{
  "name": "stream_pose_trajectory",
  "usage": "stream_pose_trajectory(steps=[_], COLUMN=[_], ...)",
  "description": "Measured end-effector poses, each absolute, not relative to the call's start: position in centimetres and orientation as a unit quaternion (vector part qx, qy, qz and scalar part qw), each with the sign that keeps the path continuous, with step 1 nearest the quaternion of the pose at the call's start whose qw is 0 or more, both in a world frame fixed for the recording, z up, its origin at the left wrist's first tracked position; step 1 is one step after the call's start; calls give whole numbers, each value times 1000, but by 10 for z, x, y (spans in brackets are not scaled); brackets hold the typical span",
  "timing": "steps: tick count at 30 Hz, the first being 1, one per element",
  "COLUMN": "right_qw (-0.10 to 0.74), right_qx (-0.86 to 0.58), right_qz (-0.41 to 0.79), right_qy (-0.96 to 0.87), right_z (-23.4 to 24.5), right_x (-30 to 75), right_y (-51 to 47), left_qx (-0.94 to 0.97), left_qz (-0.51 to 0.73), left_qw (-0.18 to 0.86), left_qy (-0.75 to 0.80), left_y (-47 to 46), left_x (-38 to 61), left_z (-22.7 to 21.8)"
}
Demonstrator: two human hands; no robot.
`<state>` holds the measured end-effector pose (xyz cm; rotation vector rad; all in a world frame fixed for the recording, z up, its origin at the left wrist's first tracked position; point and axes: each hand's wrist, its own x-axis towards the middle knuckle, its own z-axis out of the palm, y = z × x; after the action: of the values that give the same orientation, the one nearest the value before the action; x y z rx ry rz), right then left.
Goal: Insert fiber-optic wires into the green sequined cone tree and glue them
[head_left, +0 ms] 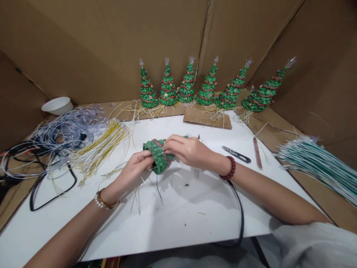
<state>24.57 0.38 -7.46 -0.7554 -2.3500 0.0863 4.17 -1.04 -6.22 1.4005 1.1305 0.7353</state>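
A small green beaded tree (157, 153) with red trim lies on its side just above the white board (178, 208), held between both hands. My left hand (136, 168) pinches its lower end, fingers closed. My right hand (187, 150) wraps over its upper right side, fingers curled on it. Thin wire ends hang down from the tree toward the board. A red bead bracelet sits on my right wrist, a pearl one on my left.
Several finished green trees (208, 89) stand in a row at the back. Yellow wires (100, 145) and clear wires with black cable (55, 137) lie left, a white bowl (57, 105) behind. Snips (237, 153) lie right, green-white strands (320, 163) far right. Cardboard walls surround.
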Motion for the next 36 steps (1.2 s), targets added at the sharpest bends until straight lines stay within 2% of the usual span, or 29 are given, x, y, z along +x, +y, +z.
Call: stream_pose_trajectory(steps=[6,11,17,25,31,36], right_qw=[330,297,258,226,252,328], right_qx=[-282,-279,-282,-290,-286,-234], right_qz=[-13,-51,-93,-84,-58,-126], right_qy=[-901,-912,-919,-926,-923,-906], right_z=[-78,-76,-72,-67,-67,-83], right_x=[246,244,244,243,245,249], right_y=[3,0,-3,-6,-5,-3], left_qx=[593,549,550,548,552,542], left_qz=[303,362,374,370,367,335], left_qw=[578,601,600,602,602,643], left_qy=[472,455,444,448,445,425], left_y=[-8,-11,-12,-13,-14,-7], left_x=[40,45,46,45,44,34], left_z=[-68,-79,-83,-80,-81,-74])
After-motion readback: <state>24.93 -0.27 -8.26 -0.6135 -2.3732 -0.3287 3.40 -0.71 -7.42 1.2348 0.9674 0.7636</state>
